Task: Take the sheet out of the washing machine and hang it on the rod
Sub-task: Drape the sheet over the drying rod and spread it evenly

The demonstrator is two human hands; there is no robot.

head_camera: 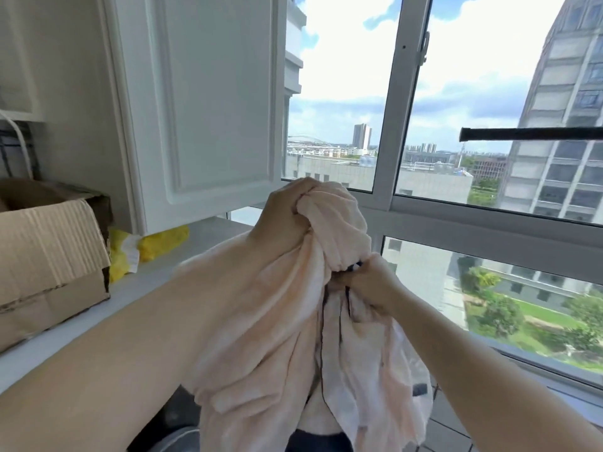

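A pale pink sheet (pixel 277 321) hangs bunched in front of me, with a thin dark trim line running down its folds. My left hand (pixel 282 216) grips the top of the bundle, raised near the window sill. Lower and to the right, my right hand (pixel 368 282) pinches a fold by the dark trim. The dark rod (pixel 528 134) juts in horizontally from the right edge, above and to the right of both hands. The washing machine is mostly hidden behind the sheet; only a dark patch shows at the bottom.
A white countertop (pixel 208 236) runs along the left, bearing a cardboard box (pixel 49 265) and a yellow bag (pixel 153 246). A white cabinet door (pixel 208 99) stands above it. Large windows (pixel 401 125) with white frames fill the right side.
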